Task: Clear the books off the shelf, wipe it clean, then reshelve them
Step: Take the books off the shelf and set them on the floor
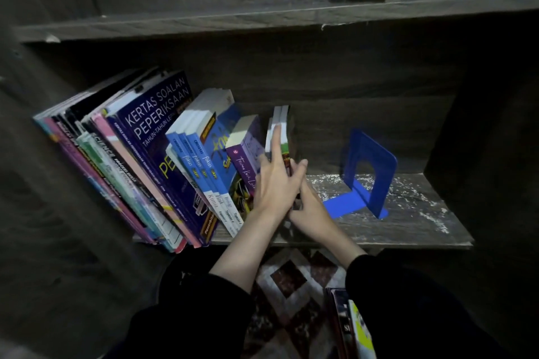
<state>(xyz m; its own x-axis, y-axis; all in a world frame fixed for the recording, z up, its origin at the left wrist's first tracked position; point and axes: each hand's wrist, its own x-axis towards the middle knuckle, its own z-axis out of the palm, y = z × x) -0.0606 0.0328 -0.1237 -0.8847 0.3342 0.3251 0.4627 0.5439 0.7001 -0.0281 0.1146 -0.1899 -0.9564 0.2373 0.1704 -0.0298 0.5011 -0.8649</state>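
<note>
Dark wooden shelf (pixel 423 213), its board scuffed white, fills the head view. The left hand (pixel 274 183) clasps a few thin upright books (pixel 281 125), fingers flat along their left face and thumb round the right. The right hand (pixel 309 207) sits against them just beneath; its fingers are hidden, so I cannot tell its hold. Leaning books (pixel 151 154) crowd left of the grip. A blue bookend (pixel 370 166) stands apart to its right. Below lies a patterned rug (pixel 291 277).
</note>
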